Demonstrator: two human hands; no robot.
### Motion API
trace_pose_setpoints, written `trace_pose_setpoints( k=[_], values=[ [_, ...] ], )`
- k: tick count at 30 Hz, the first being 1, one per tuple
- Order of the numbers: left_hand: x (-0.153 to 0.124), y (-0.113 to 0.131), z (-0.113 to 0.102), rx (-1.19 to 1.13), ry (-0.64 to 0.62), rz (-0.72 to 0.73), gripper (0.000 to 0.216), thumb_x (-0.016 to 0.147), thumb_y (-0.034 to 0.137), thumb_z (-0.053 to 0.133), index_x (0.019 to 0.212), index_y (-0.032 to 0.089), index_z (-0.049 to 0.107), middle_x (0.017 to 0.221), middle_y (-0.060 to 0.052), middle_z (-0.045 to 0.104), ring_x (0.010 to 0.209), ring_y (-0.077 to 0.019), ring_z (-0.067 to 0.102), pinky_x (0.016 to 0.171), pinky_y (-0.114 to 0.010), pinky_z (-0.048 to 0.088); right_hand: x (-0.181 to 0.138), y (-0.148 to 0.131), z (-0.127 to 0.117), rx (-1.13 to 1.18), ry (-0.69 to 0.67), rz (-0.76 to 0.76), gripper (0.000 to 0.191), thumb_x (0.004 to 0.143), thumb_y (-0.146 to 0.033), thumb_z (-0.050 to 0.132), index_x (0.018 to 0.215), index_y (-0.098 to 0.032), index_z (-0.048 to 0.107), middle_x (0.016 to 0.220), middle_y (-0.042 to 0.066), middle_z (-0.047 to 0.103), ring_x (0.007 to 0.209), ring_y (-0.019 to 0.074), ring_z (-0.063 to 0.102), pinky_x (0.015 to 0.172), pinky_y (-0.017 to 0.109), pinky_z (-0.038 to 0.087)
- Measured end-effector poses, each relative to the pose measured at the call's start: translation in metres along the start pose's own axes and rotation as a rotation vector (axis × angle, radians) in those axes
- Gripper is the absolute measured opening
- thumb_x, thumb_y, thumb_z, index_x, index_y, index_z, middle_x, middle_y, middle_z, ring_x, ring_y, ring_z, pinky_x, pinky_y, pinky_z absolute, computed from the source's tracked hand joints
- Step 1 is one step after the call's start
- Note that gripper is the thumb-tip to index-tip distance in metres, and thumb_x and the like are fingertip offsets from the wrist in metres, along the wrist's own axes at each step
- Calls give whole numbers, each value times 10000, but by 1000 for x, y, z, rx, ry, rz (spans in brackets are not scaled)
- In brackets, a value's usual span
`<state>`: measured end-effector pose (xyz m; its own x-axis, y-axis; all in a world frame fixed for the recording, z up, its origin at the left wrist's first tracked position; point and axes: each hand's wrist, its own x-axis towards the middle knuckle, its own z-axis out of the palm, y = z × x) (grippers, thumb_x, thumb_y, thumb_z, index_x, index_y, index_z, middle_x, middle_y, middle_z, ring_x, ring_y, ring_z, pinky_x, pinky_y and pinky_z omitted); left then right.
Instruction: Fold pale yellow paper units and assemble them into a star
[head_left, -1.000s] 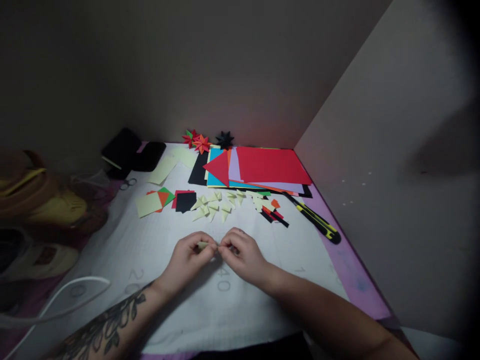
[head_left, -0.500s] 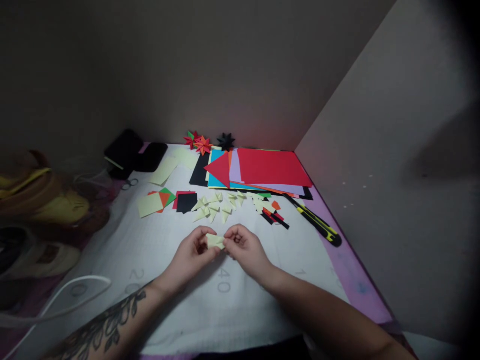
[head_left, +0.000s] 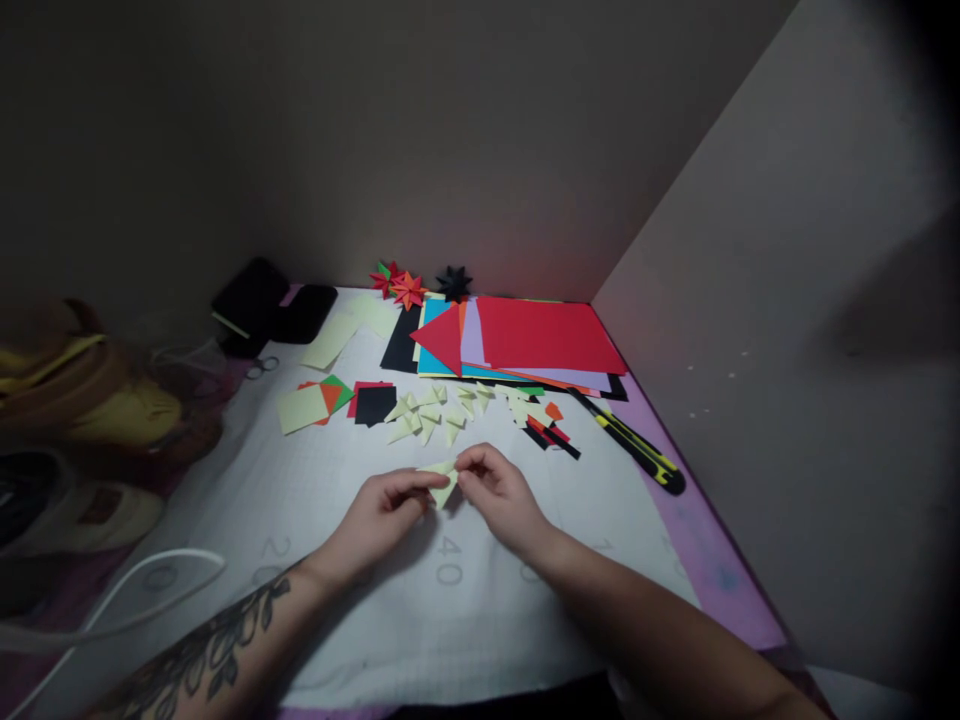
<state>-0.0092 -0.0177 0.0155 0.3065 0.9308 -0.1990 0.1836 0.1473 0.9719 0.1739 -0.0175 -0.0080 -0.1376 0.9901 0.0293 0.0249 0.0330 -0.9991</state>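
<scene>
A small pale yellow piece of folded paper [head_left: 444, 492] is held between my two hands over the white cloth. My left hand [head_left: 386, 513] grips its left side, with the index finger lying across its face. On the right, my right hand [head_left: 501, 497] pinches its upper right edge between thumb and fingers. Part of the paper is hidden by the fingers. Just beyond my hands lie several pale yellow folded paper pieces [head_left: 454, 428] with pointed ends.
A black and yellow utility knife [head_left: 645, 455] lies at the right, beside paper scraps [head_left: 551, 435]. Coloured paper sheets [head_left: 555, 335] and folded stars [head_left: 409, 290] sit at the back. Paper squares [head_left: 302, 410], scissors [head_left: 262, 367] and a white cable [head_left: 150, 560] are leftward.
The folded paper has turned from lying wide to a pointed shape facing down. My left index finger has stretched across it, and my right hand has shifted slightly to the right.
</scene>
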Motion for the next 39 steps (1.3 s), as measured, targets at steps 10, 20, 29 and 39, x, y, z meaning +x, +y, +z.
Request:
trace_pose_setpoints(
  k=[10,20,29,39],
  values=[
    [0,-10,-2,-178,-32,-13,362,713,143,609,1059,196,700,898,-63,705,819,-166,642,715,-273,491,2,4,1,24,72,55,68,698,-157,604,755,-194,611,714,-11,602,628,128,581,557,244,463],
    [3,-5,-6,73,25,180,196,773,202,612,899,207,761,984,-95,713,892,-202,660,798,-339,520,1,4,1,76,-1,35,77,696,-160,608,762,-198,594,738,-16,576,608,114,544,513,220,441],
    [-3,-5,-1,163,157,142,137,768,241,659,860,185,743,766,-42,741,617,-151,648,596,-262,532,0,6,0,-29,53,-56,104,688,-118,581,733,-201,626,736,-5,613,689,141,582,633,255,475],
    [-2,0,-4,278,218,388,57,765,219,673,747,207,725,818,-58,739,798,-189,678,734,-299,544,-2,5,3,10,55,-93,59,706,-147,624,715,-205,619,732,0,617,702,147,590,653,271,482]
  ],
)
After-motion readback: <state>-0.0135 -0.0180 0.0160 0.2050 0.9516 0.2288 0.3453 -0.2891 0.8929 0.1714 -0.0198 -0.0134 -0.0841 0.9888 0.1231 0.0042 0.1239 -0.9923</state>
